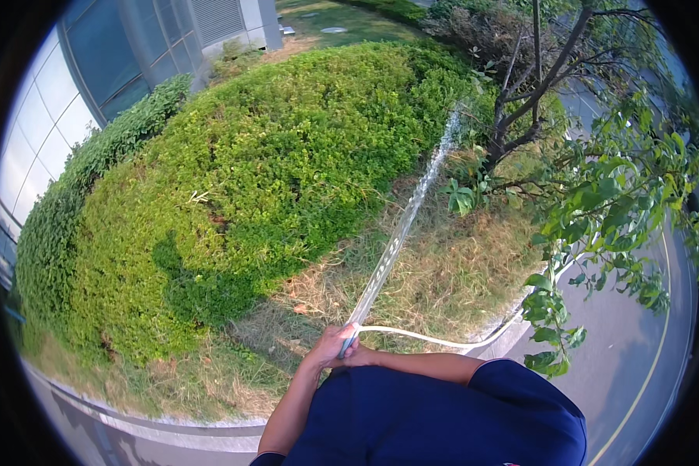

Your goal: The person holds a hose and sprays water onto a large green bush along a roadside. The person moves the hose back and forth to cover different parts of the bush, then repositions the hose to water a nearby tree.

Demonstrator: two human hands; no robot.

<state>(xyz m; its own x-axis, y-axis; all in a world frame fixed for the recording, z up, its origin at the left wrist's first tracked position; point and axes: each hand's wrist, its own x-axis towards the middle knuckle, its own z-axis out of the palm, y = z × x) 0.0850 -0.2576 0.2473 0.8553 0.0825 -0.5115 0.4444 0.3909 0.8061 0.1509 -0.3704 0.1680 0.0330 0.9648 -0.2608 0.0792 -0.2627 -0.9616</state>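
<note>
A pale hose (427,335) bends up to my two hands in front of my chest, and a thick stream of water (400,231) shoots from its end. My left hand (331,344) is closed round the grey-blue end piece of the hose (349,342). Close against it, my right hand (359,356) is also closed at the hose end, its fingers partly hidden. The stream runs away to the upper right, over dry grass (450,268), and breaks into spray beside the base of a small tree (495,144).
A broad, clipped green hedge (287,163) fills the left and middle. Leafy branches (598,194) hang at the right, above a paved road (629,334) with a yellow line. A pale kerb (171,435) edges the planting. A glass-fronted building (109,54) stands at the far left.
</note>
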